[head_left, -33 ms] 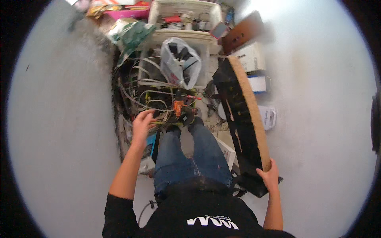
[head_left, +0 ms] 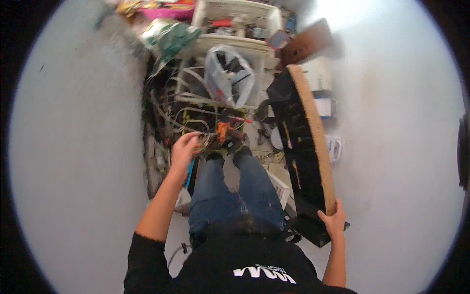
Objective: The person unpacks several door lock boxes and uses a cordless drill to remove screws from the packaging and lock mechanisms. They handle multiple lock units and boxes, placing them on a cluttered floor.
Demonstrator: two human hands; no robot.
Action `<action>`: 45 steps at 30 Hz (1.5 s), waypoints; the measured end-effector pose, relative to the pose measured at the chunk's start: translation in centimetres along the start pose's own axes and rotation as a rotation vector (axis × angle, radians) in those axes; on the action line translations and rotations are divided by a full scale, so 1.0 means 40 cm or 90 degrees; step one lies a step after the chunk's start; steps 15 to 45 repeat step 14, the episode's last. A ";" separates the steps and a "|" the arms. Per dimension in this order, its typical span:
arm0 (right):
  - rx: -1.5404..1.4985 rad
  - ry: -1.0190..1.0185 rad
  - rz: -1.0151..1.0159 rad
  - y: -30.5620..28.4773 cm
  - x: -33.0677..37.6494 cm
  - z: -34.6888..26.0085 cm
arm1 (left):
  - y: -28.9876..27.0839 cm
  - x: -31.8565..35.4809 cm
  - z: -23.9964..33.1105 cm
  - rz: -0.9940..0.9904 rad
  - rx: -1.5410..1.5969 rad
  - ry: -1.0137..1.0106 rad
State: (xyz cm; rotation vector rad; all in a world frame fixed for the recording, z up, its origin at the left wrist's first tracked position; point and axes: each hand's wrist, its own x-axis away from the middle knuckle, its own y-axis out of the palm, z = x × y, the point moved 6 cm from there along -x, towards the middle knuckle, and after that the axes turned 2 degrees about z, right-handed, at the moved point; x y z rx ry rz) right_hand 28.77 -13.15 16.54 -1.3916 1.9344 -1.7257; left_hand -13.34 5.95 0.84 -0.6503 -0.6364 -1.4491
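My right hand (head_left: pixel 334 221) grips the lower end of a long black board (head_left: pixel 301 147) with a rough tan edge, which leans at my right side. The thumb lies on its black face. My left hand (head_left: pixel 184 149) hovers over the clutter left of my legs, fingers loosely bent and seemingly empty. Just right of its fingertips is an orange and black power drill (head_left: pixel 223 131), beside a red-handled tool (head_left: pixel 241 119). Pale loose cables (head_left: pixel 188 117) lie beyond the hand, over a dark crate with a yellow-green rim. Blur hides the finer detail around the fingertips.
Ahead stands a clear bin with a white plastic bag (head_left: pixel 229 78) of black items. Behind it is a cream crate (head_left: pixel 235 6) of small parts. A green-white bag (head_left: pixel 171 41) sits far left. A brown panel (head_left: pixel 306 41) and white boxes (head_left: pixel 317 73) line the right wall.
My left hand has moved slightly right and away from me, closer to the drill. The view has shifted a little. My right hand keeps its hold on the board.
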 end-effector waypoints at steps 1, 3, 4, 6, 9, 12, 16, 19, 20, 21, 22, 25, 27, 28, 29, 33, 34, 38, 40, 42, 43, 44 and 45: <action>0.006 -0.013 0.017 -0.030 0.027 -0.001 | 0.039 0.010 -0.008 -0.027 0.028 0.009; 0.008 -0.056 0.040 -0.087 0.054 -0.008 | 0.128 -0.007 -0.033 -0.130 0.065 0.044; -0.005 -0.088 0.056 -0.086 0.061 -0.012 | 0.158 -0.034 -0.059 -0.169 0.103 0.024; -0.050 -0.126 0.030 -0.108 0.034 -0.051 | 0.174 -0.055 -0.087 -0.142 0.218 0.008; -0.075 -0.183 -0.099 -0.114 -0.049 -0.143 | 0.237 -0.064 -0.119 -0.266 0.438 -0.006; -0.050 -0.298 -0.143 -0.100 -0.085 -0.200 | 0.281 -0.034 -0.118 -0.230 0.737 -0.086; -0.033 -0.378 -0.193 -0.076 -0.082 -0.220 | 0.262 0.043 -0.146 -0.127 0.879 -0.091; -0.033 -0.378 -0.193 -0.076 -0.082 -0.220 | 0.262 0.043 -0.146 -0.127 0.879 -0.091; -0.033 -0.378 -0.193 -0.076 -0.082 -0.220 | 0.262 0.043 -0.146 -0.127 0.879 -0.091; -0.033 -0.378 -0.193 -0.076 -0.082 -0.220 | 0.262 0.043 -0.146 -0.127 0.879 -0.091; -0.033 -0.378 -0.193 -0.076 -0.082 -0.220 | 0.262 0.043 -0.146 -0.127 0.879 -0.091; -0.033 -0.378 -0.193 -0.076 -0.082 -0.220 | 0.262 0.043 -0.146 -0.127 0.879 -0.091; -0.033 -0.378 -0.193 -0.076 -0.082 -0.220 | 0.262 0.043 -0.146 -0.127 0.879 -0.091; -0.033 -0.378 -0.193 -0.076 -0.082 -0.220 | 0.262 0.043 -0.146 -0.127 0.879 -0.091; -0.033 -0.378 -0.193 -0.076 -0.082 -0.220 | 0.262 0.043 -0.146 -0.127 0.879 -0.091; -0.033 -0.378 -0.193 -0.076 -0.082 -0.220 | 0.262 0.043 -0.146 -0.127 0.879 -0.091; -0.033 -0.378 -0.193 -0.076 -0.082 -0.220 | 0.262 0.043 -0.146 -0.127 0.879 -0.091; -0.033 -0.378 -0.193 -0.076 -0.082 -0.220 | 0.262 0.043 -0.146 -0.127 0.879 -0.091; -0.033 -0.378 -0.193 -0.076 -0.082 -0.220 | 0.262 0.043 -0.146 -0.127 0.879 -0.091; -0.033 -0.378 -0.193 -0.076 -0.082 -0.220 | 0.262 0.043 -0.146 -0.127 0.879 -0.091; -0.033 -0.378 -0.193 -0.076 -0.082 -0.220 | 0.262 0.043 -0.146 -0.127 0.879 -0.091; -0.033 -0.378 -0.193 -0.076 -0.082 -0.220 | 0.262 0.043 -0.146 -0.127 0.879 -0.091; -0.033 -0.378 -0.193 -0.076 -0.082 -0.220 | 0.262 0.043 -0.146 -0.127 0.879 -0.091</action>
